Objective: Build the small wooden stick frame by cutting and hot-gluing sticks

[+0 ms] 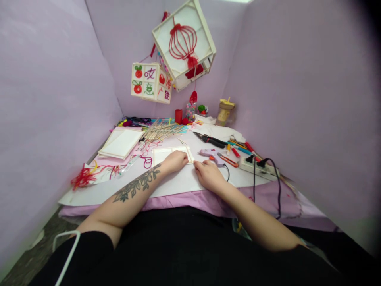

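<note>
A white paper panel framed with thin wooden sticks (166, 153) lies flat on the white sheet (178, 182) in front of me. My left hand (175, 161) rests on the panel's near right part, fingers curled down onto it. My right hand (208, 172) sits just right of the panel's near right corner, fingers bent and pinched at the frame's edge; whether anything is in them I cannot see. A pale hot glue gun (211, 154) lies just beyond my right hand.
A stack of finished panels (120, 143) and red thread (83, 176) lie at left, loose sticks (162, 131) behind. Black pliers (211, 140), coloured pens (238, 149) and a power strip (257, 166) with black cables are at right. Two paper lanterns (183, 43) hang overhead.
</note>
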`<state>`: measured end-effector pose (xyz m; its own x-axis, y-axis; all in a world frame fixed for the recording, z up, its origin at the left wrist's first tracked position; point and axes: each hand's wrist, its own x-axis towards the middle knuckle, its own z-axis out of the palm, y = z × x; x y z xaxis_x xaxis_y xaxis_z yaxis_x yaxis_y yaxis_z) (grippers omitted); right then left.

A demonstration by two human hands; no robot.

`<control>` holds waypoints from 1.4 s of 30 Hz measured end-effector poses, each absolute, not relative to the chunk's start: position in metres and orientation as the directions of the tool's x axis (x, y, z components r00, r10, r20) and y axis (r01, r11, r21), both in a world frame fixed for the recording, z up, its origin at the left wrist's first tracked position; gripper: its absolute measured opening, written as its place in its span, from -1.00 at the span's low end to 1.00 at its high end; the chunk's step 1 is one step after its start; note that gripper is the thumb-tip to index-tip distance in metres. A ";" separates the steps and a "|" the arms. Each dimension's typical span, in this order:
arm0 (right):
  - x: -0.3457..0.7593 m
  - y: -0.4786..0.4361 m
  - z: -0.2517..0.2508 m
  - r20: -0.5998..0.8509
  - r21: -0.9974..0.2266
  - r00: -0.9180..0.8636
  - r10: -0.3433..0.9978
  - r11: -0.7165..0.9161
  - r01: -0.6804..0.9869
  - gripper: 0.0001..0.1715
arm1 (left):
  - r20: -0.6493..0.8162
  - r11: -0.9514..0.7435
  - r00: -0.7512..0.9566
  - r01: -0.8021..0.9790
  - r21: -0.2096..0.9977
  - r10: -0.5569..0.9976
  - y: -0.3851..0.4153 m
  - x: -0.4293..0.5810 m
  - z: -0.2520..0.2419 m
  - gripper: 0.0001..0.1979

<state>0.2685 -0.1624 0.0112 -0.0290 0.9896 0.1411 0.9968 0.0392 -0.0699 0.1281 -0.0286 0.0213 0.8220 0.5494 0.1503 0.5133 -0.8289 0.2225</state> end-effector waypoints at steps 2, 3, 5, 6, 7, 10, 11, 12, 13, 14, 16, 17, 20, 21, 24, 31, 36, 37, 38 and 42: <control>0.268 -0.162 0.012 0.136 -0.066 -0.027 0.990 0.036 0.997 -0.59 | 0.144 -0.820 0.812 0.535 0.204 0.566 -0.029 0.129 0.021 -0.75; 0.268 -0.163 0.012 0.133 -0.065 -0.026 0.991 0.035 0.997 -0.59 | 0.142 -0.815 0.807 0.545 0.195 0.573 -0.029 0.129 0.021 -0.75; 0.268 -0.162 0.013 0.125 -0.063 -0.026 0.992 0.034 0.997 -0.59 | 0.135 -0.809 0.801 0.559 0.180 0.584 -0.029 0.130 0.022 -0.75; 0.268 -0.162 0.013 0.119 -0.062 -0.024 0.993 0.031 0.998 -0.59 | 0.130 -0.807 0.799 0.564 0.172 0.586 -0.030 0.131 0.023 -0.75; 0.268 -0.162 0.013 0.115 -0.062 -0.023 0.993 0.030 0.998 -0.59 | 0.125 -0.807 0.799 0.567 0.165 0.588 -0.030 0.131 0.023 -0.75; 0.267 -0.162 0.014 0.109 -0.064 -0.027 0.994 0.034 0.997 -0.59 | 0.106 -0.808 0.803 0.571 0.148 0.587 -0.031 0.133 0.026 -0.75; 0.267 -0.162 0.014 0.110 -0.065 -0.028 0.994 0.035 0.997 -0.59 | 0.101 -0.809 0.805 0.570 0.143 0.585 -0.032 0.133 0.026 -0.75; 0.267 -0.162 0.014 0.110 -0.065 -0.029 0.994 0.036 0.997 -0.60 | 0.095 -0.811 0.807 0.569 0.137 0.583 -0.032 0.134 0.027 -0.75; 0.267 -0.162 0.014 0.107 -0.064 -0.030 0.994 0.037 0.997 -0.60 | 0.088 -0.813 0.810 0.568 0.131 0.580 -0.032 0.134 0.028 -0.75; 0.267 -0.162 0.015 0.104 -0.062 -0.029 0.994 0.036 0.997 -0.60 | 0.081 -0.815 0.813 0.566 0.124 0.576 -0.032 0.135 0.029 -0.75; 0.266 -0.163 0.015 0.097 -0.055 -0.030 0.995 0.035 0.998 -0.59 | 0.065 -0.823 0.822 0.559 0.106 0.566 -0.033 0.138 0.030 -0.75; 0.266 -0.163 0.015 0.097 -0.053 -0.032 0.995 0.037 0.998 -0.59 | 0.056 -0.827 0.826 0.554 0.096 0.560 -0.033 0.140 0.031 -0.75; 0.267 -0.163 0.016 0.100 -0.058 -0.047 0.994 0.053 0.997 -0.59 | 0.021 -0.839 0.840 0.540 0.066 0.542 -0.034 0.149 0.036 -0.77; 0.267 -0.162 0.016 0.099 -0.059 -0.053 0.994 0.059 0.996 -0.59 | 0.006 -0.842 0.843 0.536 0.057 0.537 -0.034 0.151 0.037 -0.78; 0.268 -0.158 0.017 0.128 -0.075 -0.082 0.988 0.092 0.993 -0.57 | -0.032 -0.846 0.847 0.532 0.044 0.531 -0.031 0.156 0.040 -0.80; 0.264 -0.148 0.021 0.179 -0.088 -0.153 0.972 0.170 0.981 -0.64 | 0.018 -0.828 0.831 0.553 0.087 0.557 -0.034 0.149 0.036 -0.78; 0.261 -0.147 0.023 0.152 -0.079 -0.136 0.979 0.149 0.986 -0.69 | 0.058 -0.801 0.806 0.573 0.174 0.589 -0.023 0.124 0.048 -0.78; 0.261 -0.147 0.022 0.150 -0.081 -0.134 0.980 0.147 0.986 -0.69 | 0.074 -0.790 0.793 0.584 0.188 0.604 -0.019 0.116 0.051 -0.77; 0.261 -0.147 0.022 0.149 -0.084 -0.131 0.980 0.144 0.986 -0.69 | 0.091 -0.777 0.778 0.598 0.198 0.622 -0.018 0.107 0.053 -0.76; 0.261 -0.146 0.021 0.148 -0.102 -0.102 0.984 0.117 0.988 -0.69 | 0.137 -0.739 0.729 0.640 0.210 0.670 -0.030 0.081 0.049 -0.76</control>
<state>0.2605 -0.1460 0.0212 -0.1017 0.9837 0.1480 0.9878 0.1175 -0.1019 0.0805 -0.0302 0.0486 0.7295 0.6702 0.1368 0.6398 -0.7393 0.2099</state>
